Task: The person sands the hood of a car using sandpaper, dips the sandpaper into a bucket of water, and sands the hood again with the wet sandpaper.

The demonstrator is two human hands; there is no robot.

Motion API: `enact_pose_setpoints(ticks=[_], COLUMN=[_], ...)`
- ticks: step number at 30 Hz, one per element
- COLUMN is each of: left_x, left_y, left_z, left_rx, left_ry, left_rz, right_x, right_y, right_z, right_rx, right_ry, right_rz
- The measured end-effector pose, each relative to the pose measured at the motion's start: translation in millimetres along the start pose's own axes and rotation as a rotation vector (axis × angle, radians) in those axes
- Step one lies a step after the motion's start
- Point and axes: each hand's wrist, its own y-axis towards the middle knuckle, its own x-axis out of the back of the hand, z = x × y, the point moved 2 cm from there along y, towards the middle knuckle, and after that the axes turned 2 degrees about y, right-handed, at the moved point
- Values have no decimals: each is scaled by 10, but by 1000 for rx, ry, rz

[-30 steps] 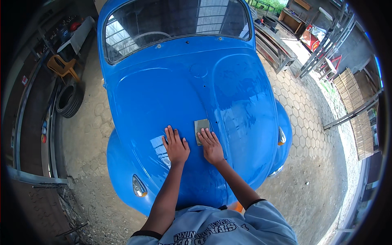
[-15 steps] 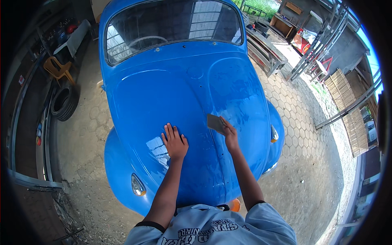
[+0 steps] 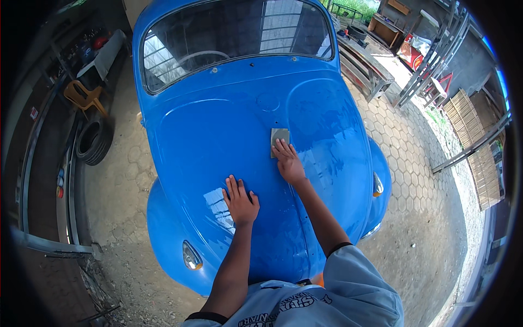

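In front of me is the blue hood of a rounded car, wet and streaked in places. My left hand lies flat on it, left of the centre ridge, fingers spread and holding nothing. Farther up, close to that ridge, my right hand presses a grey-brown rectangular sheet of sandpaper against the paint. Its fingers lie over the lower part of the sheet, and the upper part shows beyond the fingertips. The underside of the sheet is hidden.
The windshield rises behind the hood. Turn-signal lamps sit on both fenders. On the left are a tyre and an orange plastic chair. A wooden bench and metal poles stand on the right.
My right hand has gone from holding the sandpaper tilted to pressing it flat on the hood, farther up and left. The left hand stays on the hood; the whole view has shifted slightly.
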Motion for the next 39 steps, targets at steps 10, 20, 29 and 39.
enact_pose_setpoints(ticks=[10, 20, 29, 39], left_x=[12, 39, 181, 37], left_y=[-52, -57, -71, 18], left_z=[54, 231, 431, 358], left_rx=[8, -29, 307, 354], left_ry=[26, 11, -210, 50], left_rz=[-39, -98, -174, -240], right_x=[229, 575, 713, 256], right_y=[-836, -2052, -1200, 588], right_z=[294, 756, 443, 704], right_rx=[-88, -170, -770, -324], right_ry=[184, 308, 1124, 636], right_rz=[71, 152, -194, -32])
